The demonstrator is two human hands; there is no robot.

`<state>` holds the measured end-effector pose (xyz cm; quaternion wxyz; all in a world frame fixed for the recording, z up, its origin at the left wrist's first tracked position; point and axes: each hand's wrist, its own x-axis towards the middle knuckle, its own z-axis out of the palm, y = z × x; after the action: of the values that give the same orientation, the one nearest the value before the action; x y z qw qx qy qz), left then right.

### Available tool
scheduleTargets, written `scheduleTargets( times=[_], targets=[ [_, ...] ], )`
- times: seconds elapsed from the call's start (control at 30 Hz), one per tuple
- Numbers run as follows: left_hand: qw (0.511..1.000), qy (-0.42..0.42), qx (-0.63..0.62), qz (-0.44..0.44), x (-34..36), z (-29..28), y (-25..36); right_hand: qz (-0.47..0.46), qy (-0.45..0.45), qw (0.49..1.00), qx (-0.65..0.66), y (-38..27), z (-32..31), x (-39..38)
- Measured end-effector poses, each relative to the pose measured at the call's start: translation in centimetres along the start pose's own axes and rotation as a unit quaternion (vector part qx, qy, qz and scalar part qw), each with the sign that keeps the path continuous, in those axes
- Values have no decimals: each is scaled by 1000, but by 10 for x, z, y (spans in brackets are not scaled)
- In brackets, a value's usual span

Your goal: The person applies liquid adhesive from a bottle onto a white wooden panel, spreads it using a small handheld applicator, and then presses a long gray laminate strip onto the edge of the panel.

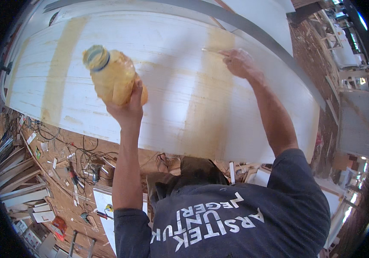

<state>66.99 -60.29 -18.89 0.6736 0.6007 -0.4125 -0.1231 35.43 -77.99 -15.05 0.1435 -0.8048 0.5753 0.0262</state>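
Note:
My left hand (126, 105) grips an open plastic bottle (113, 75) of yellowish paste, held tilted over a long white panel (141, 127). At the panel's upper right, my right hand (238, 62) has its fingers closed on a thin, flat spreader (212, 50), which is over a broad band of yellowish film (206, 118). Another band (57, 77) crosses the panel's left part. Whether the spreader touches the panel I cannot tell.
A grey strip (270, 45) runs behind the panel. Below lie cables (81, 148), a drill (95, 170), stacked offcuts (21, 185) and a red object (59, 225) on a littered wooden floor (51, 159). Another board (356, 120) stands at right.

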Motion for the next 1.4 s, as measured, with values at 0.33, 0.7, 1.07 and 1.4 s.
scheduleTargets(
  times=[0.33, 0.7, 1.07, 1.4],
  targets=[
    [998, -12, 54, 24, 5, 2, 12, -14, -48, 999, 22, -120, 52, -217],
    [988, 2, 108, 114, 6, 5, -7, 96, 45, 877, 468, -128, 57, -394],
    [988, -55, 5, 142, -47, 62, 80, 185, 390, 670, 604, 44, 19, -563],
    [943, -230, -223, 89, -295, 264, 187, 204, 468, 501, 698, 214, 25, -680]
  ],
)
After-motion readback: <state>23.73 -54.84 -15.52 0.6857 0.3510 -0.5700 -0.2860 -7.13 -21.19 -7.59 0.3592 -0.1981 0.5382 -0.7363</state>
